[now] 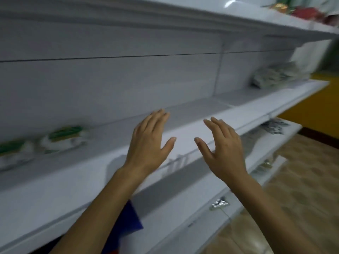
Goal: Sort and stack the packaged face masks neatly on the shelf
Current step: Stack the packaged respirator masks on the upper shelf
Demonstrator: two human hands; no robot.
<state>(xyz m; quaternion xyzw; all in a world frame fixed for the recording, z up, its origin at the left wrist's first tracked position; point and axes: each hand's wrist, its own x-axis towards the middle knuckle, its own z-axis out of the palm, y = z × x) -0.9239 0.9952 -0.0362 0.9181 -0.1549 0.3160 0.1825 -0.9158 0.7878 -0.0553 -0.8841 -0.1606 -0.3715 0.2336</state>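
Hands: left hand (148, 142) and right hand (222, 147) are up over the middle shelf (201, 110), fingers straight, palms apart, holding nothing.
Left packs: green-and-white packs (64, 137) lie on that shelf well off to the left, long side along the shelf. Left hand is nearer.
Right heap: pale heap (278, 75) far down the same shelf. Right hand is nearer (but well apart).
Next reach: sideways, I'd guess, since neither hand is over a pack.
Hard to see: all motion-smeared, so no labels or counts. The leftmost pack is cut off by the frame.
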